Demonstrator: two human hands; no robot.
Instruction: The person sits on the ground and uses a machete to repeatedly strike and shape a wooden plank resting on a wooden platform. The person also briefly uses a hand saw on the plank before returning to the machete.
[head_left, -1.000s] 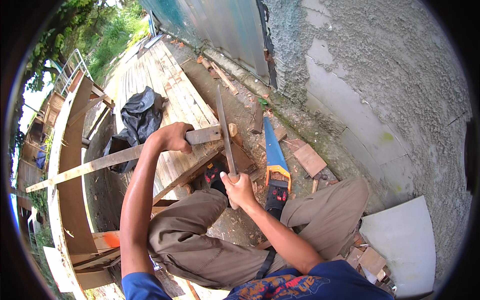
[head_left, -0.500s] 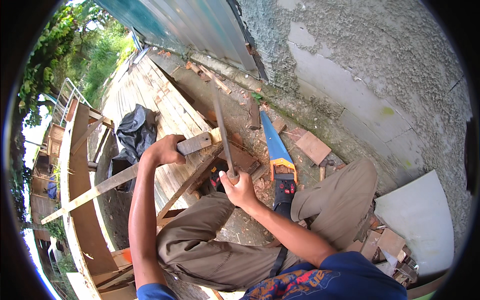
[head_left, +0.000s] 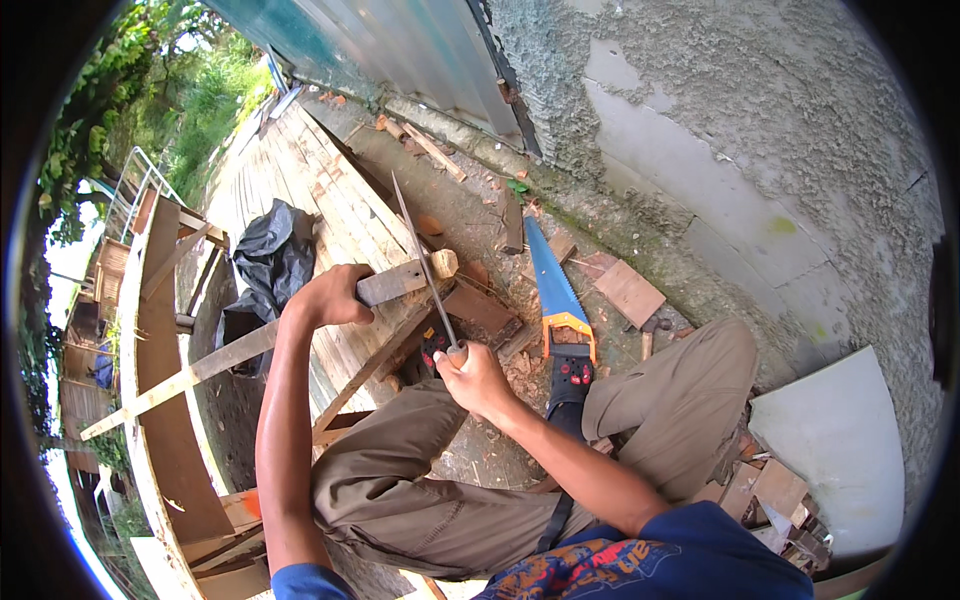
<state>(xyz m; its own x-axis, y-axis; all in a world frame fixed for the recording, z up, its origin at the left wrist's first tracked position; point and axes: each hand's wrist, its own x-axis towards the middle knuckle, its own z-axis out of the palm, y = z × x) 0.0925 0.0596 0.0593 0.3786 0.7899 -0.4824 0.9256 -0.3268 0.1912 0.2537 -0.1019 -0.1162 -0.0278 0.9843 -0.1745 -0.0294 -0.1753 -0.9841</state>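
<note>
My left hand point(head_left: 328, 298) is closed around a long, narrow wooden strip point(head_left: 230, 348), pressing it over the edge of the plank surface point(head_left: 335, 230). The strip's right end is pale and rounded, with a dark hole beside it. In my right hand point(head_left: 475, 378) is the wooden handle of a long knife point(head_left: 412, 226), its narrow, pointed blade tilted up and to the left. Seen nearly edge-on, the blade crosses the strip close to that pale end; whether it touches is hard to tell. A blue-bladed handsaw point(head_left: 552, 275) with an orange-and-black handle lies right of the knife.
A black plastic bag point(head_left: 272, 260) rests on the planks, left of my hand. Wood offcuts, including a reddish board point(head_left: 628, 294), and a hammer point(head_left: 650, 335) lie by the rough wall point(head_left: 740, 140). A white panel point(head_left: 835, 440) leans at right. A curved wooden frame point(head_left: 165, 380) stands at left.
The knife has tipped to the left, and its blade now crosses the strip near the end. My right hand has shifted slightly left; my left hand and the strip stay nearly in place.
</note>
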